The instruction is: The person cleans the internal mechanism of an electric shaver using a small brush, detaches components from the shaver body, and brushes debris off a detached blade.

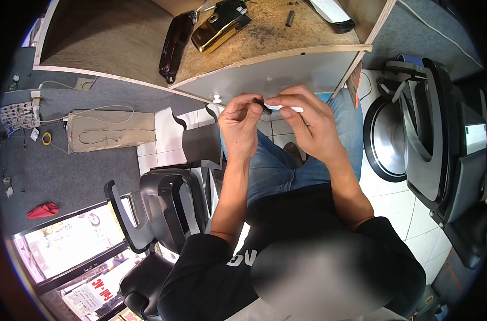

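Between the thumb and fingers of my left hand is a small black piece, shaped like a hair clipper head. My right hand pinches a slim white-handled tool, which looks like a small brush. Its tip meets or nearly meets the black piece; my fingers hide the exact contact. Both hands are raised above my lap, just in front of the wooden shelf. On that shelf lie a dark red hair clipper, a gold and black clipper, a small black strip and a white clipper.
A black salon chair stands to my left, and another grey and black chair with a round metal base is on my right. A flattened cardboard piece, cables and a red cloth are at the left.
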